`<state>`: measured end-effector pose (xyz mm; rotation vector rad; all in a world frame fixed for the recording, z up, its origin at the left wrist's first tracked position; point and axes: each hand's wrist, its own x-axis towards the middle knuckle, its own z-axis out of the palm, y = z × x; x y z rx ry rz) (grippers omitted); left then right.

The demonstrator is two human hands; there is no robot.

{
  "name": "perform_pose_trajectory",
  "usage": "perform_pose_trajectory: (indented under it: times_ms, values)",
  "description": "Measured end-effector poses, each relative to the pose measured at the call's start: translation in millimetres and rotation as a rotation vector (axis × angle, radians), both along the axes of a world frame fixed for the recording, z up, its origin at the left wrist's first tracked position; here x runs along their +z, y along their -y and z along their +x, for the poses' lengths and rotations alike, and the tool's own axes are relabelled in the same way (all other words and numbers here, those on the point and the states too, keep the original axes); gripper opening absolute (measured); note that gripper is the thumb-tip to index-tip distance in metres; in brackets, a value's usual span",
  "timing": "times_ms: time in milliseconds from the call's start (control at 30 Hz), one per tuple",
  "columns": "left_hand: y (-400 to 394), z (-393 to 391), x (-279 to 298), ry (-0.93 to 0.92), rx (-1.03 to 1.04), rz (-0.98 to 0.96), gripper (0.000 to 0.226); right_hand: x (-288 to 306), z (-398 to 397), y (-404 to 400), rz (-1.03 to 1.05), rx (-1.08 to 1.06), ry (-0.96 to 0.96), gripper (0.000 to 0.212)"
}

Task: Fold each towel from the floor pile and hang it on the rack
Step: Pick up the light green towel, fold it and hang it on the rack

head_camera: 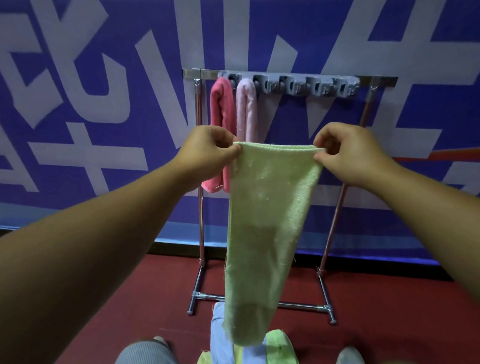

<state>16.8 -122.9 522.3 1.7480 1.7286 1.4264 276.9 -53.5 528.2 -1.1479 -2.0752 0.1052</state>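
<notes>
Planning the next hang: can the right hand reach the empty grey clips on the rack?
Probably yes: nothing blocks the empty grey clips above the right hand, though it is pinching the light green towel.

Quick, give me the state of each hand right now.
Left hand: pinches the left top corner of the green towel.
Right hand: pinches the right top corner of the same towel.

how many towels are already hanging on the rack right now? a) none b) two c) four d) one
b: a dark pink towel and a pale pink towel hang side by side at the left end of the metal rack, while the light green towel is pinched at its top corners by the left hand and right hand.
</notes>
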Motion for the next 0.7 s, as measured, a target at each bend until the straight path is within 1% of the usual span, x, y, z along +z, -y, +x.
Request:
perform_pose_trajectory:
  times_ms: [133, 367, 467, 700]
  values:
    - [0, -5, 5, 0.01, -0.03, -0.026, 0.007, 4, -1, 7, 0.0, 0.065, -0.089, 0.011]
    - [-1, -8, 11, 0.148, -0.112, -0.037, 0.012, 9, 1, 6, -0.004, 0.098, -0.218, 0.019]
    - [-2, -8, 13, 0.171, -0.122, -0.038, 0.014, 12, 3, 8, 0.002, 0.102, -0.206, 0.018]
    - [0, -3, 16, 0.153, -0.162, -0.085, 0.005, 14, 9, 8, 0.016, 0.074, -0.083, 0.011]
